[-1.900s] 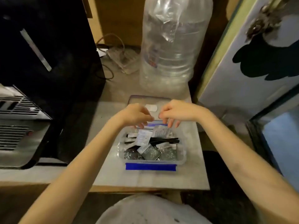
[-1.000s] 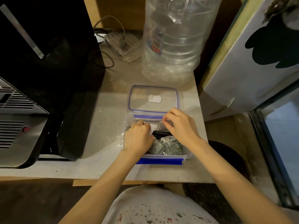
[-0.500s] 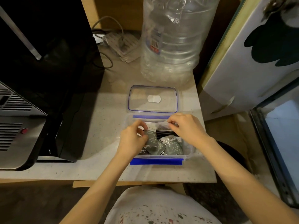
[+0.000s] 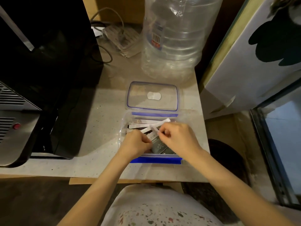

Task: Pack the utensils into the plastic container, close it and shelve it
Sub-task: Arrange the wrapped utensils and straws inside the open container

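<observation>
A clear plastic container (image 4: 156,160) with blue clasps sits open on the stone counter, its lid (image 4: 153,96) lying flat just behind it. Inside lie wrapped utensil packets (image 4: 152,123), some white, some dark grey. My left hand (image 4: 136,145) is curled inside the box's left half, fingers closed on the packets there. My right hand (image 4: 178,139) is over the right half, pinching a slim white wrapped packet (image 4: 154,128) between thumb and fingers. A grey sachet (image 4: 156,144) shows between the two hands.
A large clear water bottle (image 4: 172,38) stands behind the lid. A black appliance (image 4: 45,62) fills the left side, with cables (image 4: 107,30) and a power strip behind. A white panel (image 4: 260,54) and a glass door (image 4: 281,144) are on the right. The counter edge (image 4: 97,176) is near my body.
Both hands came down from the lid into the box and shifted the packets. My right hand now pinches a white packet; white strips show at the box's far side.
</observation>
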The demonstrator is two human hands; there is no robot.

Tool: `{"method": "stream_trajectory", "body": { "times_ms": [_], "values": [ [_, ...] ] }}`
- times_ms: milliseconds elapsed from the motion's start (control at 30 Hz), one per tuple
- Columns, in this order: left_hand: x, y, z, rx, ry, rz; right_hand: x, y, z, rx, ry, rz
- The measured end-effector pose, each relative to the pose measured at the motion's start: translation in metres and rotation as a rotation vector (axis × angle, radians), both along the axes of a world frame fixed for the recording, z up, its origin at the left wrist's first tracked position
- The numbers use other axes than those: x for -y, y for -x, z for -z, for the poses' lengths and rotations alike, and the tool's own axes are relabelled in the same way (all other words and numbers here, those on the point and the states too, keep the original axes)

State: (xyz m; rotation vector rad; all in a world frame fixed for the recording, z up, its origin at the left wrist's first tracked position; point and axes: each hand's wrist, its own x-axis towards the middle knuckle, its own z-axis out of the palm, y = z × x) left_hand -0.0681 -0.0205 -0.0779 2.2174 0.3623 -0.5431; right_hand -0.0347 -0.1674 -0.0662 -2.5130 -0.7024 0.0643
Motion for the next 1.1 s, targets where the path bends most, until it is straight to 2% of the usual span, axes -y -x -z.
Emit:
{"method": "stream_trajectory", "body": {
  "times_ms": [133,267,400,500,567,733,900,1100],
  "values": [
    [-0.003,-0.002,-0.001,-0.050,-0.019,0.054,-0.004,0.002,0.002,-0.096,0.139,-0.214],
    [-0.011,0.000,-0.004,-0.050,-0.107,0.085,-0.008,-0.004,0.004,-0.267,0.195,-0.232],
    [-0.015,0.006,-0.006,0.066,-0.276,0.073,-0.006,-0.009,0.010,-0.427,0.186,-0.215],
    [-0.009,0.011,-0.006,0.093,-0.258,0.074,-0.001,-0.012,0.010,-0.417,0.094,-0.041],
    [-0.005,0.013,-0.003,0.098,-0.264,0.064,0.001,-0.013,0.011,-0.390,0.114,0.026],
    [-0.002,0.006,0.003,0.081,-0.252,0.007,-0.005,-0.010,0.013,-0.326,0.255,0.000],
    [0.000,0.004,0.003,0.088,-0.221,-0.046,-0.006,-0.013,0.014,-0.412,0.262,-0.007],
    [0.007,0.000,-0.001,0.081,-0.154,-0.115,-0.006,-0.013,0.013,-0.473,0.175,-0.007]
  ]
}}
